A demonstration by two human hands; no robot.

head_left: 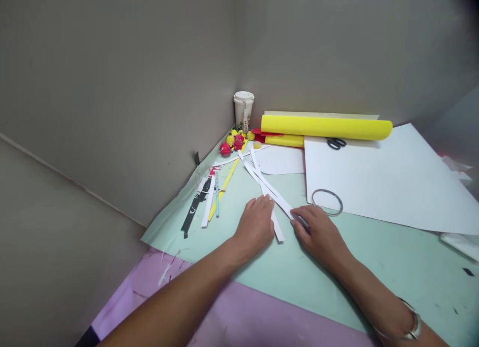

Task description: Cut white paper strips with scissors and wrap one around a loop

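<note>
Two long white paper strips cross on the pale green sheet [269, 267] in front of me. My left hand [256, 221] lies with curled fingers on one white paper strip [278, 228], whose near end sticks out past the fingers. The near end of the other white paper strip [281, 202] is between the closed fingers of my right hand [320, 232]. A slim dark object [302, 221], its kind unclear, shows under those right fingers. Just beyond my right hand lies a thin grey ring [341, 203].
Left of my hands lie a yellow strip [227, 181], a light-blue stick [217, 200] and black scraps [192, 212]. Red and yellow balls [225, 149] and a lidded cup [244, 110] stand in the corner. A yellow roll [325, 127], scissors [336, 144] and white board [392, 187] are at right.
</note>
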